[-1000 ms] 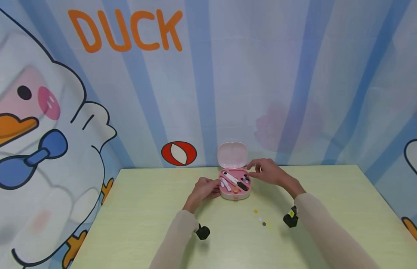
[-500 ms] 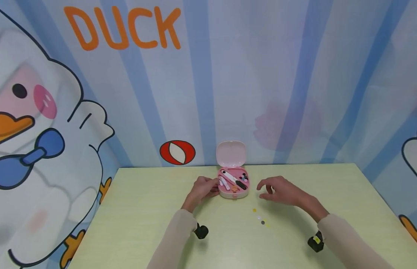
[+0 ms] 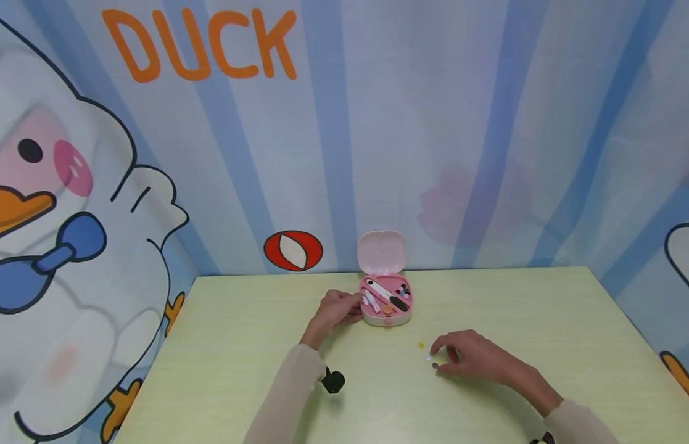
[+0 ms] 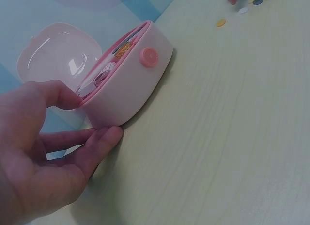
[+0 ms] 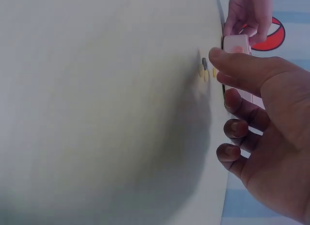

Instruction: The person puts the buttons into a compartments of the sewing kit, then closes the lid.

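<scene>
A small pink-and-white box (image 3: 385, 321) stands at the table's back edge, its pale lid (image 3: 382, 253) swung up. My left hand (image 3: 332, 313) grips its left side, the thumb on the rim and the fingers low against the wall in the left wrist view. Inside lie a white tool with a black end (image 3: 400, 304), several small dark and pale pieces (image 3: 403, 291) and an orange round piece (image 3: 388, 309). Nearer me, my right hand (image 3: 477, 356) hovers with curved, parted fingers, thumb beside a dark disc (image 3: 435, 365). Nothing shows between its fingertips.
Other small flat discs lie by the dark one: an orange-yellow disc (image 4: 221, 23), a white disc (image 4: 243, 10) and a yellow one partly hidden. Behind the pale wooden table (image 3: 255, 382) hangs a blue striped duck-print cloth (image 3: 333, 154).
My right hand has left the box's right side and come down toward me to the loose discs. The left hand keeps its grip on the box.
</scene>
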`<state>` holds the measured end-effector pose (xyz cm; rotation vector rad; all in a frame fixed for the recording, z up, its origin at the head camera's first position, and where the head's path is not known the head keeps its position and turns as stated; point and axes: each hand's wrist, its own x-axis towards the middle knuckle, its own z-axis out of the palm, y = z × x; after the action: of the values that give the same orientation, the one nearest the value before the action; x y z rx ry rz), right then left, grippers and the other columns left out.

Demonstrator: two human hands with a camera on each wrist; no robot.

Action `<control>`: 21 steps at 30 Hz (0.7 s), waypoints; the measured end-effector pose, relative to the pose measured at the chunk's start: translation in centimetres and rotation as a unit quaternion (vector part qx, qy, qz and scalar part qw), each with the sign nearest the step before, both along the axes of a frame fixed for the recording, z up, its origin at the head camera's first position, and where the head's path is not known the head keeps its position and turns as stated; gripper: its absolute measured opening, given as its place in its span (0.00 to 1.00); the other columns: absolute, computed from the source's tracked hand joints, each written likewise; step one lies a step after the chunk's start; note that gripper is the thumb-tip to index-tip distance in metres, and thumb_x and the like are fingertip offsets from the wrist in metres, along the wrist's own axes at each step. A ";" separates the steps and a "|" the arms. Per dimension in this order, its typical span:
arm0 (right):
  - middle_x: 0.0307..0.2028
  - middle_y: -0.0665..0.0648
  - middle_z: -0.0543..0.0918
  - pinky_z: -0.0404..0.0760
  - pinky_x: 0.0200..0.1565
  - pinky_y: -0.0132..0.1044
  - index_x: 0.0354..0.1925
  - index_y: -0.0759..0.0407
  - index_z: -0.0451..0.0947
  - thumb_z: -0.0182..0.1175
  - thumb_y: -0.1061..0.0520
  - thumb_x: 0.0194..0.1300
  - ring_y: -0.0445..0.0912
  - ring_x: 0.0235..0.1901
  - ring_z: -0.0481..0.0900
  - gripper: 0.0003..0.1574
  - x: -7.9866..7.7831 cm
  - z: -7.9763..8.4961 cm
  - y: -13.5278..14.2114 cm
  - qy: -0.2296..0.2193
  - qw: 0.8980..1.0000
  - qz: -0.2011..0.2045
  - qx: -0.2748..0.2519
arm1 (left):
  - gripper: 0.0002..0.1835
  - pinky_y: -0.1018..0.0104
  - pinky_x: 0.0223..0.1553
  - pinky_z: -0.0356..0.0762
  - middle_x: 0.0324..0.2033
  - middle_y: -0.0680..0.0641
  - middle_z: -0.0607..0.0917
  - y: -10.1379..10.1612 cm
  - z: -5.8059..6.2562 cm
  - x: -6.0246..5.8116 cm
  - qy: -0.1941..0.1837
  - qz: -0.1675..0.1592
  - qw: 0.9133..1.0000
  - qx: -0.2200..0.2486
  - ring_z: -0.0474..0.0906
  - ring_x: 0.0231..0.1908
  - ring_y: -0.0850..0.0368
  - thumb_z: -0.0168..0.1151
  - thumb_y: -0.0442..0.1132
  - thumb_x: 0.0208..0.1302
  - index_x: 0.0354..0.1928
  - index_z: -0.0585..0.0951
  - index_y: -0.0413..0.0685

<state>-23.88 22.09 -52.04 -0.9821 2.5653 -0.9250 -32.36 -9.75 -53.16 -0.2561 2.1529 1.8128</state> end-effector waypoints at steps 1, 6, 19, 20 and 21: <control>0.26 0.41 0.74 0.72 0.32 0.31 0.49 0.54 0.84 0.73 0.52 0.66 0.34 0.27 0.69 0.15 0.3 -0.2 0.2 0.005 1.000 -0.005 0.000 | 0.19 0.64 0.44 0.88 0.40 0.41 0.87 0.0 0.0 0.0 -0.001 0.001 1.000 -0.001 0.85 0.36 0.55 0.63 0.42 0.73 0.54 0.80 0.32; 0.25 0.41 0.72 0.72 0.31 0.30 0.47 0.53 0.83 0.74 0.54 0.63 0.33 0.27 0.69 0.15 1.4 -1.3 1.3 0.030 0.999 -0.028 -0.009 | 0.21 0.65 0.44 0.88 0.40 0.41 0.87 0.2 0.1 0.1 -0.006 0.010 1.000 -0.013 0.85 0.37 0.55 0.64 0.44 0.73 0.56 0.78 0.33; 0.27 0.40 0.75 0.73 0.31 0.30 0.44 0.53 0.86 0.72 0.58 0.65 0.34 0.29 0.70 0.09 2.0 -1.6 1.0 0.021 0.999 -0.029 -0.026 | 0.20 0.64 0.45 0.88 0.41 0.41 0.87 0.0 -0.1 0.0 -0.006 0.006 1.000 -0.005 0.85 0.38 0.54 0.63 0.44 0.74 0.56 0.77 0.33; 0.28 0.40 0.75 0.73 0.31 0.29 0.43 0.52 0.87 0.72 0.58 0.65 0.34 0.29 0.70 0.08 2.0 -1.6 0.9 0.021 0.999 -0.028 -0.029 | 0.20 0.64 0.45 0.88 0.41 0.41 0.87 0.0 -0.1 0.0 -0.005 0.006 1.000 -0.006 0.85 0.37 0.55 0.63 0.44 0.74 0.56 0.77 0.33; 0.28 0.40 0.75 0.72 0.31 0.29 0.42 0.52 0.87 0.72 0.59 0.65 0.34 0.29 0.70 0.07 2.0 -1.6 0.9 0.022 0.999 -0.026 -0.033 | 0.20 0.64 0.44 0.88 0.41 0.41 0.87 0.0 -0.1 0.0 -0.004 0.006 1.000 -0.006 0.85 0.37 0.55 0.63 0.44 0.74 0.56 0.77 0.33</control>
<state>-21.88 22.97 -53.68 -0.9681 2.6247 -1.0182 -32.36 -9.76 -53.30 -0.2797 2.1620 1.8026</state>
